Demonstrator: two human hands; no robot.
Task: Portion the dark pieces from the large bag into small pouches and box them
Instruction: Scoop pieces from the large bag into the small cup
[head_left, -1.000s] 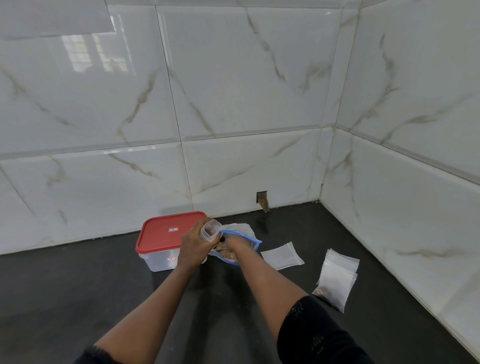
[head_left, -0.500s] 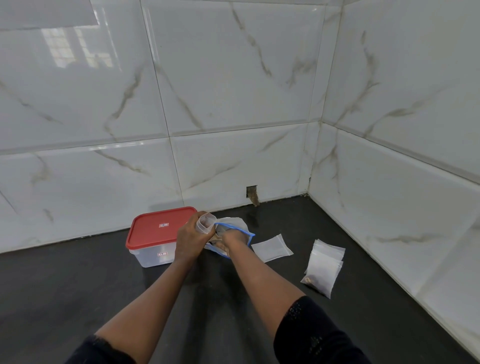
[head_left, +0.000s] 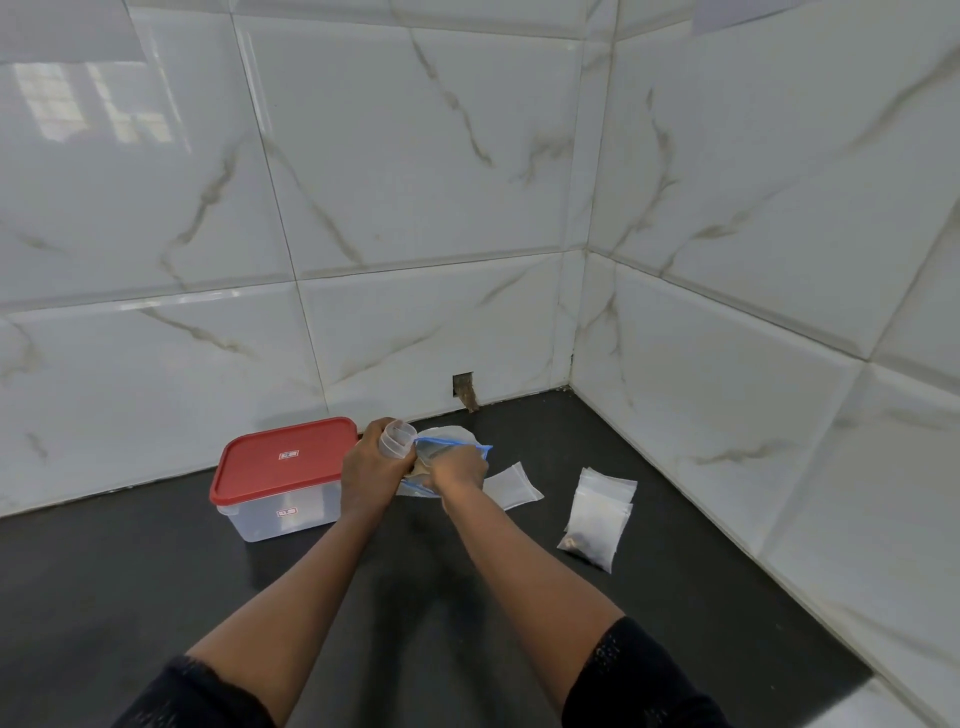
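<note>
While my left hand (head_left: 371, 467) curls its fingers round one small pouch (head_left: 399, 440), my right hand (head_left: 457, 470) sits in one large bag (head_left: 452, 434), and I cannot tell its grip. Nearby are one box (head_left: 283, 457), one flat pouch (head_left: 511, 486) and one stack (head_left: 597, 512).

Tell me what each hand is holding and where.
The left hand grips a small clear pouch around its lower part. The right hand is in the large bag; whether it holds anything cannot be told.
</note>
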